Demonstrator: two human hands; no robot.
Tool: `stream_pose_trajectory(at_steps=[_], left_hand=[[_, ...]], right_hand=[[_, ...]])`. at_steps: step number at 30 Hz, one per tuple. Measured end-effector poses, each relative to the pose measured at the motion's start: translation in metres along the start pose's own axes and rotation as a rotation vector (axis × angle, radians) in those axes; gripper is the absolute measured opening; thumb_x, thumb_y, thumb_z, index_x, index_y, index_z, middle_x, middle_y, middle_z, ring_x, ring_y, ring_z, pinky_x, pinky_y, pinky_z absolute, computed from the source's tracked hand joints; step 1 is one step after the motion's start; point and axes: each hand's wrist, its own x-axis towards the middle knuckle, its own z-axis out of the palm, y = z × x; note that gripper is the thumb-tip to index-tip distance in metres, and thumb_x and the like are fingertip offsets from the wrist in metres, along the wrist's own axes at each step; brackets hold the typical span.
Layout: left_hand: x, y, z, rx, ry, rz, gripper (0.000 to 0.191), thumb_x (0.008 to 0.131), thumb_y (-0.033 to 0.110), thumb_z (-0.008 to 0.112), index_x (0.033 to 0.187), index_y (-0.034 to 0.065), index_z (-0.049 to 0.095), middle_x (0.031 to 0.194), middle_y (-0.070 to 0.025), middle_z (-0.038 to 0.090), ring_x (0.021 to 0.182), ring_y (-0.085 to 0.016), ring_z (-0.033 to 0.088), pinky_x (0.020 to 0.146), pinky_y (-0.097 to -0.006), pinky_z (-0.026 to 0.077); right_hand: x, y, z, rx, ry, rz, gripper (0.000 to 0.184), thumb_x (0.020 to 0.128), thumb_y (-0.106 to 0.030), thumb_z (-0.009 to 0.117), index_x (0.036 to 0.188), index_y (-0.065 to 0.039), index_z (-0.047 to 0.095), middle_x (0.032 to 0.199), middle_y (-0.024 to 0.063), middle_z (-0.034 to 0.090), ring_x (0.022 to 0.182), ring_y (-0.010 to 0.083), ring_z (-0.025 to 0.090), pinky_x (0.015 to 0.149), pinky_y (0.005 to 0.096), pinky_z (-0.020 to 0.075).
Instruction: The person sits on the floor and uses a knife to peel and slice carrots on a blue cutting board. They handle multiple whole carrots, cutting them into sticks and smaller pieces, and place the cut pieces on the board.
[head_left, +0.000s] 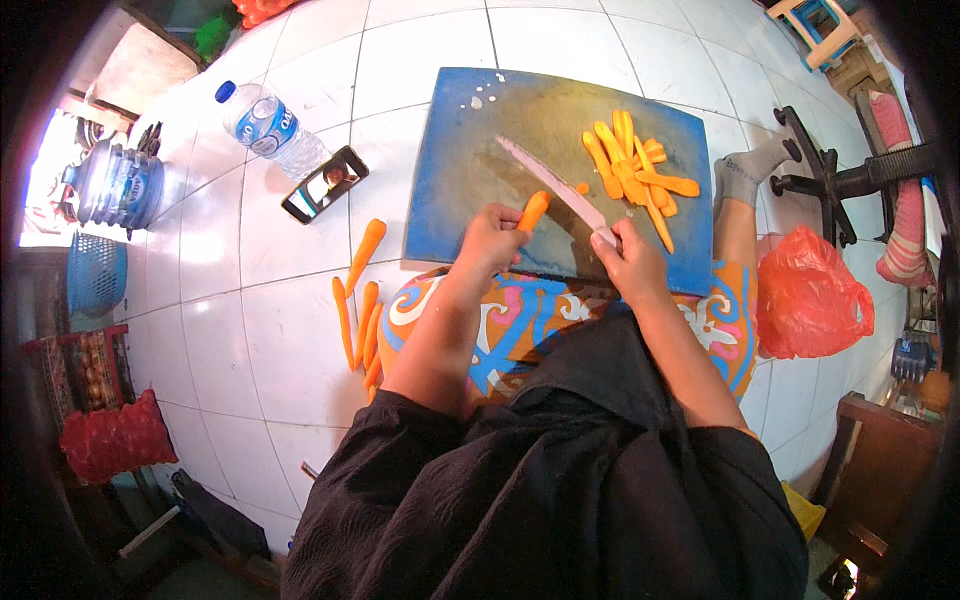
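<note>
My left hand (491, 238) grips a peeled carrot (534, 210), its rounded end poking out past the fingers above the cutting board. In my right hand (631, 259) is the handle of a kitchen knife (551, 182), whose long blade slants up and left over the board. The blue cutting board (465, 150) has a dark, worn middle and lies before me at my lap. Towards its right side rests a pile of cut carrot pieces (630, 161). Small white bits dot the board's top left. Several whole carrots (367, 247) lie on the floor left of my knee.
A water bottle (262, 124) and a smartphone (326, 185) with a lit screen are on the white tiled floor (292, 315) at the left. A red plastic bag (810, 300) sits at right, below a black wheeled chair base (829, 176). A red mesh sack (116, 439) is far left.
</note>
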Motion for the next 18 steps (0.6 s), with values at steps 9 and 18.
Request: stream_pose_trajectory(at_steps=[9, 18], left_hand=[[-0.007, -0.003, 0.023, 0.863, 0.453, 0.586, 0.036, 0.069, 0.009, 0.062, 0.105, 0.0077, 0.055, 0.103, -0.0138, 0.055, 0.097, -0.032, 0.053, 0.082, -0.0429, 0.045], [0.024, 0.022, 0.112, 1.172, 0.261, 0.801, 0.025, 0.075, 0.012, 0.055, 0.099, 0.0047, 0.057, 0.104, -0.0120, 0.052, 0.100, -0.029, 0.050, 0.083, -0.0407, 0.042]], right_hand=[[-0.002, 0.025, -0.033, 0.087, 0.163, 0.058, 0.043, 0.081, -0.044, 0.062, 0.096, -0.004, 0.057, 0.075, 0.0146, 0.062, 0.069, 0.0286, 0.061, 0.062, 0.0375, 0.0458], [-0.023, 0.085, -0.086, 0.336, 0.255, 0.019, 0.026, 0.084, -0.030, 0.064, 0.086, -0.005, 0.057, 0.067, -0.0012, 0.052, 0.058, 0.0085, 0.043, 0.051, 0.0250, 0.0358]])
